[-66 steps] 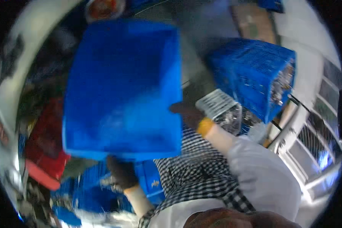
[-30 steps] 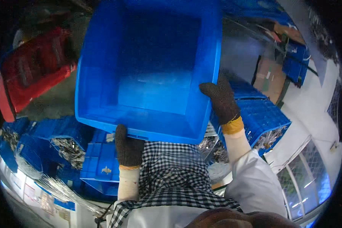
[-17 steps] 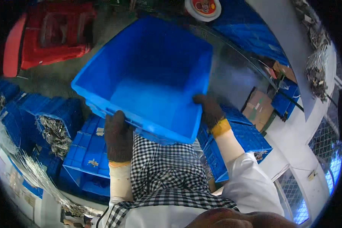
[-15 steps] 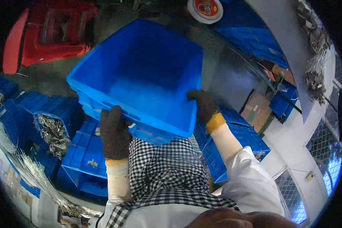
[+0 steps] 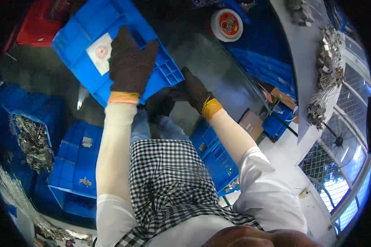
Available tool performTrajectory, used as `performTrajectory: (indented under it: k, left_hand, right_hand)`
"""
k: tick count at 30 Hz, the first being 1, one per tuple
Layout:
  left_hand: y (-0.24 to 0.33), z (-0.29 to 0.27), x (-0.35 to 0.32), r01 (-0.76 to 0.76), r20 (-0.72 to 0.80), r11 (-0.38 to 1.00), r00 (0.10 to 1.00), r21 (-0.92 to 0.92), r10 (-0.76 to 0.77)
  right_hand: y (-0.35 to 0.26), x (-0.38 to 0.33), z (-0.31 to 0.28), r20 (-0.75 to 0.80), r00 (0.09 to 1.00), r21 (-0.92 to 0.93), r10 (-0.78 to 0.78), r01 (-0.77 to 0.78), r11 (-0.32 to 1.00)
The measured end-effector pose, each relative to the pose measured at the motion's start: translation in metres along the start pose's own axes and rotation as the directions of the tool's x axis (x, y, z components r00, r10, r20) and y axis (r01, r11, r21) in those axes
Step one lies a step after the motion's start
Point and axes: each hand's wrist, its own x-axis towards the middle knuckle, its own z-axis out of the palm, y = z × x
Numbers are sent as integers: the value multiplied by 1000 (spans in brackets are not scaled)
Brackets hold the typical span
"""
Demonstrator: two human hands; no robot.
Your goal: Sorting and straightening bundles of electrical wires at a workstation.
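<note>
**Tilted blue plastic crate point(image 5: 102, 28) ahead of the person's body**

The crate is at the upper left of the view, strongly tilted, with a ribbed outer face and a white label point(image 5: 98, 53) toward the camera; its inside cannot be seen. The left hand point(image 5: 131, 64), in a dark brown knitted glove, has hold of this face, the thumb standing away from the fingers; how tightly it presses, I cannot tell. The right hand point(image 5: 197, 89), in a similar glove with yellow cuff, is at the lower right corner, its fingers half bent; whether they are closed upon the crate, the view does not show.

To handle so wide a crate well, both hands should share the weight, and the wrists should rotate together, slowly. A firm hold at the corner would probably prevent slipping.

About edges: the upper left corner comes near, in the view, to a red plastic object point(image 5: 39, 26), though the depth is uncertain. The lowest corner appears near the dark shoes point(image 5: 161, 108). Grey floor point(image 5: 200, 49) shows between the crate and a round white tub with red-orange top point(image 5: 227, 25), so this side seems to offer more room.
</note>
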Motion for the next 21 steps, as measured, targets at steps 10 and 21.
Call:
performTrajectory:
  k: [10,21]
  left_hand:
    - [-31,22,-27,-260,59,923,965,285,254]
    - [-42,37,-42,-230,-99,892,952,389,289]
  right_hand:
    - [17,46,-84,561,823,-478,86,237,846]
    - [216,219,-227,361,932,-932,32,362,-14]
